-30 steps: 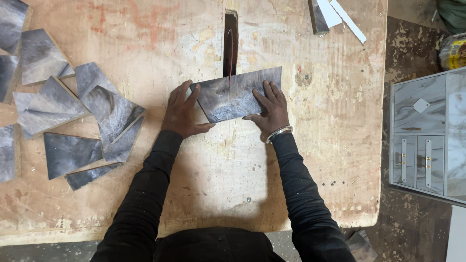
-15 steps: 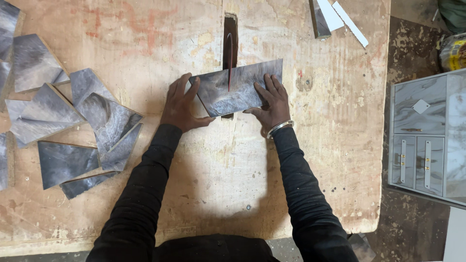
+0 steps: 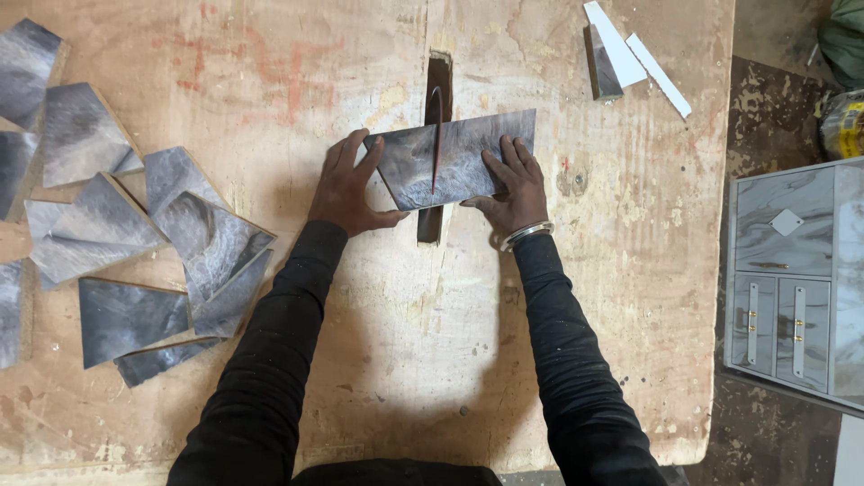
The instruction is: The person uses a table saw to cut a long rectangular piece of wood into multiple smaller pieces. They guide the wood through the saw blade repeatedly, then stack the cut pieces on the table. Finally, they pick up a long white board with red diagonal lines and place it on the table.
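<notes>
**A:** where's the piece sitting?

**B:** I see the grey marbled panel (image 3: 459, 157) flat on the counter (image 3: 630, 297), straddling the saw blade (image 3: 436, 135) in its slot. My left hand (image 3: 349, 191) presses its left edge, right hand (image 3: 515, 184) flat on its lower right part.

**A:** room to move?

**B:** Open counter on the near side. Cut grey pieces (image 3: 135, 252) piled well left, white strips (image 3: 630, 54) far right.

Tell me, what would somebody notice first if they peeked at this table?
Right in the middle, a thin saw blade stands up through a slot in the wooden table and cuts into a grey marbled panel. The left hand and the right hand press on the panel on either side of the blade. On the left lies a heap of cut grey pieces.
</notes>
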`<control>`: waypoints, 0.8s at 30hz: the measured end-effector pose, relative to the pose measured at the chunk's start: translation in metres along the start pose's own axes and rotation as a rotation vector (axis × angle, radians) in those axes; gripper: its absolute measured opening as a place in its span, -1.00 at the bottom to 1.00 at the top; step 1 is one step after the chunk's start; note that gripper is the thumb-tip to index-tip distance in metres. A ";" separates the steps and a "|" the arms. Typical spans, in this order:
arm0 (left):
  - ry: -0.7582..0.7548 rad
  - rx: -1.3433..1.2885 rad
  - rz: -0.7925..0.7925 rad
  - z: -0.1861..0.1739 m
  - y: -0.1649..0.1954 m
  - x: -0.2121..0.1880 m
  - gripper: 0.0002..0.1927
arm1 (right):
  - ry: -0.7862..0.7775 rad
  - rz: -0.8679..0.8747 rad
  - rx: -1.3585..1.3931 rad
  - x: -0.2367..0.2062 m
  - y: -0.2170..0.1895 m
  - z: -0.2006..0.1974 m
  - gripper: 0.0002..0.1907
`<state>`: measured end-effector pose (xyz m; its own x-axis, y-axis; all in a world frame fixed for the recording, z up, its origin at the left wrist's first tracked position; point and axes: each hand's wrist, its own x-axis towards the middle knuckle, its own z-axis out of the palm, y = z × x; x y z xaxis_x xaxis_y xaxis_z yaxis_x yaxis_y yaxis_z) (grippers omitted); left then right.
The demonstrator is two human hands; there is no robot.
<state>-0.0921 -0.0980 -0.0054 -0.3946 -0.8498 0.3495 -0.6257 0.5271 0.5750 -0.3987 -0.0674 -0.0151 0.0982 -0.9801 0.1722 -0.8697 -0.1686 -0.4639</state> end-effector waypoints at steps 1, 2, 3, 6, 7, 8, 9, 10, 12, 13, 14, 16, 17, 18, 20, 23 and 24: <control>0.005 -0.001 0.005 0.000 0.000 0.003 0.16 | 0.001 0.001 -0.002 0.003 -0.001 -0.001 -0.02; 0.012 -0.001 0.010 -0.001 0.000 0.006 0.15 | 0.003 -0.001 -0.006 0.006 -0.001 -0.002 -0.01; 0.021 0.001 0.016 -0.001 0.000 0.010 0.15 | 0.007 -0.005 -0.008 0.010 -0.002 -0.003 0.00; 0.010 0.041 -0.057 -0.004 -0.002 0.024 0.15 | 0.048 0.024 -0.048 0.023 -0.003 -0.005 -0.01; -0.003 0.045 -0.084 -0.005 -0.003 0.029 0.15 | 0.046 0.025 -0.048 0.027 -0.003 -0.006 -0.01; -0.015 0.048 -0.111 -0.007 -0.005 0.033 0.15 | 0.044 0.025 -0.048 0.030 -0.001 -0.008 -0.01; -0.029 0.051 -0.143 -0.010 -0.007 0.035 0.15 | 0.038 0.026 -0.046 0.031 0.002 -0.011 -0.01; -0.043 0.065 -0.173 -0.014 -0.009 0.036 0.16 | 0.036 0.053 -0.059 0.029 0.004 -0.014 -0.03; -0.065 0.096 -0.223 -0.021 -0.015 0.032 0.20 | 0.044 0.104 -0.086 0.015 0.013 -0.019 -0.06; -0.009 0.158 -0.287 -0.024 -0.018 0.027 0.17 | 0.063 0.098 -0.092 0.001 0.020 -0.021 -0.15; 0.043 0.215 -0.354 -0.025 -0.020 0.018 0.15 | 0.076 0.095 -0.101 -0.018 0.026 -0.026 -0.23; 0.155 0.306 -0.419 -0.024 -0.014 -0.007 0.09 | 0.083 0.104 -0.119 -0.067 0.025 -0.027 -0.34; 0.218 0.342 -0.409 -0.024 -0.008 -0.023 0.05 | 0.086 0.116 -0.127 -0.095 0.020 -0.027 -0.37; 0.288 0.379 -0.396 -0.023 0.001 -0.039 0.00 | 0.036 0.092 -0.231 -0.117 0.011 -0.023 -0.44; 0.227 0.350 -0.342 -0.012 0.029 -0.067 0.00 | 0.042 0.068 -0.277 -0.161 -0.014 -0.018 -0.52; 0.053 0.029 -0.117 0.003 0.084 -0.117 0.07 | 0.037 0.075 -0.115 -0.213 -0.064 -0.014 -0.53; -0.065 -0.124 -0.110 0.004 0.097 -0.132 0.10 | 0.021 0.082 -0.065 -0.223 -0.080 -0.010 -0.53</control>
<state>-0.1035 0.0654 0.0016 -0.3738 -0.8976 0.2336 -0.5815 0.4229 0.6950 -0.3561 0.1651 -0.0078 0.0157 -0.9878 0.1546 -0.9040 -0.0801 -0.4199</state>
